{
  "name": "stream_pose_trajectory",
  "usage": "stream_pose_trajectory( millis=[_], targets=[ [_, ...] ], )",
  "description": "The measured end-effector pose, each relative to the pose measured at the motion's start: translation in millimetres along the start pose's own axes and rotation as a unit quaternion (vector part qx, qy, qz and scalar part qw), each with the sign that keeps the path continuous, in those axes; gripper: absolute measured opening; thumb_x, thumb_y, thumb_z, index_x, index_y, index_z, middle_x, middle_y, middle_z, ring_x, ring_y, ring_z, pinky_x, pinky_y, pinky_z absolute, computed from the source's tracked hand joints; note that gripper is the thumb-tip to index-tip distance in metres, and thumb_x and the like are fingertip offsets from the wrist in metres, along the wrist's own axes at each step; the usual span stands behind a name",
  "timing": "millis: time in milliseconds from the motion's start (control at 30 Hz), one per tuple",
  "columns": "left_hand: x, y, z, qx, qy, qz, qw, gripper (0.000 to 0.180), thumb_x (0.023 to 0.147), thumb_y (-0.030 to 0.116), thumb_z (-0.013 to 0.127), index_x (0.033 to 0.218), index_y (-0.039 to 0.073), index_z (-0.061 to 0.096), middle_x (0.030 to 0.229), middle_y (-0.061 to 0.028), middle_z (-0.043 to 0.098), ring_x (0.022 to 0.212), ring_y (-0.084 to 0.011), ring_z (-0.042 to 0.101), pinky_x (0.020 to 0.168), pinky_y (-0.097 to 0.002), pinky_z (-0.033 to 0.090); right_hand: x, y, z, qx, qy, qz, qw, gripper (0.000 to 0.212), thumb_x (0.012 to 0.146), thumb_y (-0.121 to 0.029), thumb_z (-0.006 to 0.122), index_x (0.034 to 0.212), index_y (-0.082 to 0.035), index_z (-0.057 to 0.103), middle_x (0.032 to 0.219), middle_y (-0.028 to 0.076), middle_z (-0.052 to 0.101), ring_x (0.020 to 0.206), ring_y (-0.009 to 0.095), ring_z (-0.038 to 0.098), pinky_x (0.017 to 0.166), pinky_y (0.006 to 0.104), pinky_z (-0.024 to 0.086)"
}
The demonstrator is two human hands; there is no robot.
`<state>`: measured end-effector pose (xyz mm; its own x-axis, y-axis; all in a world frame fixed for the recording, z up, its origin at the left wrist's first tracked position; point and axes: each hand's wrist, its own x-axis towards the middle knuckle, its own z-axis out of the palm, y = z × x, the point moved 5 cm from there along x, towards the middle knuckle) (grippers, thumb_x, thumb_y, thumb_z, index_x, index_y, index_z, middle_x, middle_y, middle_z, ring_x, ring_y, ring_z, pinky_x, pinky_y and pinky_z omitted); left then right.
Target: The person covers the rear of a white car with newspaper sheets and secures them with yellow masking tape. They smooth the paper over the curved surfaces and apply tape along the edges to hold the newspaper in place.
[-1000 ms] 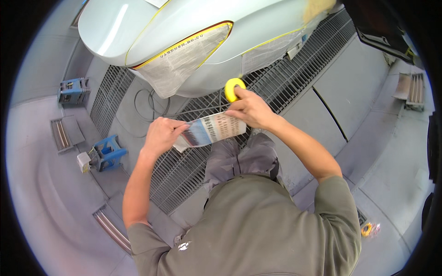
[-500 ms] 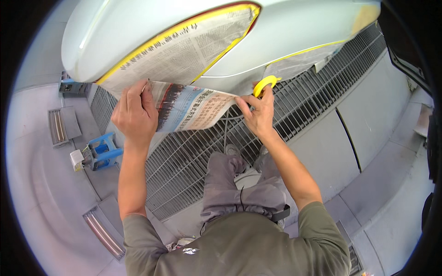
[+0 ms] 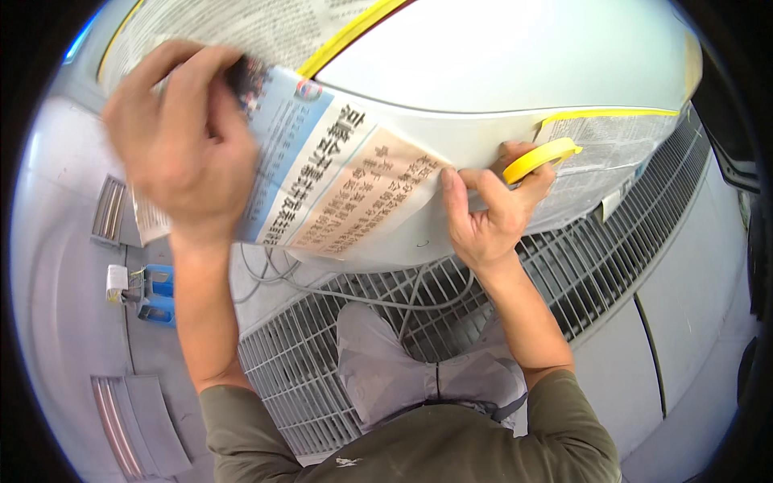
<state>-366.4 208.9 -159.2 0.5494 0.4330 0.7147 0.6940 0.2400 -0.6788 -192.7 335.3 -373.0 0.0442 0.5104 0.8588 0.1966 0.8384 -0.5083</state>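
Note:
A printed newspaper sheet [image 3: 322, 173] is stretched between my two hands along the lower edge of a pale car body panel [image 3: 499, 56]. My left hand [image 3: 181, 141], slightly blurred, is closed at the sheet's upper left, with its fingertips on the dark printed picture. At the opposite corner, my right hand [image 3: 491, 217] has its thumb and index finger at the paper's edge. A roll of yellow masking tape [image 3: 541, 159] is held in that same hand's fingers. Yellow tape [image 3: 354, 32] borders another newspaper piece [image 3: 241, 28] above.
More taped newspaper [image 3: 600, 153] covers the panel's lower right. Beneath my feet runs a metal floor grate [image 3: 596, 266], with a grey hose [image 3: 362, 299] looping across it. A blue stand [image 3: 157, 294] and lamp-like floor fixtures [image 3: 117, 419] are at left.
My view has come closer to the panel and the sheet. Against the panel, the sheet sits lower and further right along its bottom edge. Both hands keep their hold.

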Motion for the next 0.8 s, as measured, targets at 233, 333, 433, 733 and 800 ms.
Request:
stream_pose_trajectory(
  millis=[233, 333, 433, 733, 800],
  targets=[
    [-31.3, 37.9, 25.5, -0.077, -0.062, -0.133, 0.986, 0.082, 0.095, 0.046, 0.066, 0.158, -0.002, 0.043, 0.165, -0.0253, 0.039, 0.152, -0.0504, 0.034, 0.122, -0.0648, 0.027, 18.7, -10.4, -7.8, -0.019, -0.017, -0.001, 1.0, 0.016, 0.08, -0.025, 0.087, 0.083, -0.013, 0.077, 0.113, 0.019, 0.052, 0.117, 0.035, 0.047, 0.097, 0.0489, 0.029],
    [-33.0, 40.0, 30.0, -0.053, -0.093, -0.138, 0.985, 0.09, 0.096, 0.055, 0.063, 0.161, -0.003, 0.038, 0.169, -0.0257, 0.034, 0.155, -0.0528, 0.028, 0.124, -0.0666, 0.022, 24.0, -5.7, -8.9, -0.016, -0.022, -0.021, 0.999, 0.014, 0.081, -0.024, 0.086, 0.083, -0.013, 0.078, 0.113, 0.019, 0.053, 0.116, 0.035, 0.048, 0.095, 0.0481, 0.03],
    [-38.0, 48.0, 26.4, -0.066, -0.081, -0.152, 0.983, 0.096, 0.096, 0.055, 0.065, 0.164, -0.003, 0.032, 0.172, -0.0262, 0.027, 0.158, -0.0531, 0.021, 0.125, -0.0663, 0.019, 23.4, -4.8, -14.1, -0.028, -0.027, -0.046, 0.998, 0.013, 0.08, -0.023, 0.086, 0.083, -0.013, 0.078, 0.112, 0.017, 0.056, 0.114, 0.033, 0.05, 0.094, 0.0471, 0.03],
    [-47.7, 53.5, 27.2, -0.071, -0.092, -0.2, 0.973, 0.108, 0.096, 0.059, 0.066, 0.169, -0.001, 0.013, 0.176, -0.0259, 0.013, 0.161, -0.052, 0.009, 0.127, -0.0668, 0.013, 37.6, -4.4, -25.5, -0.06, -0.014, -0.068, 0.996, 0.016, 0.082, -0.024, 0.086, 0.081, -0.012, 0.076, 0.103, 0.014, 0.056, 0.104, 0.033, 0.05, 0.09, 0.0452, 0.032],
    [-48.5, 53.6, 28.5, -0.076, -0.096, -0.205, 0.971, 0.109, 0.096, 0.059, 0.066, 0.169, -0.001, 0.012, 0.176, -0.026, 0.013, 0.161, -0.0525, 0.009, 0.126, -0.0675, 0.014, 38.6, -1.3, -22.8, -0.059, -0.022, -0.063, 0.996, 0.017, 0.083, -0.025, 0.086, 0.081, -0.012, 0.076, 0.101, 0.013, 0.055, 0.103, 0.033, 0.05, 0.09, 0.0453, 0.032]
  ],
)
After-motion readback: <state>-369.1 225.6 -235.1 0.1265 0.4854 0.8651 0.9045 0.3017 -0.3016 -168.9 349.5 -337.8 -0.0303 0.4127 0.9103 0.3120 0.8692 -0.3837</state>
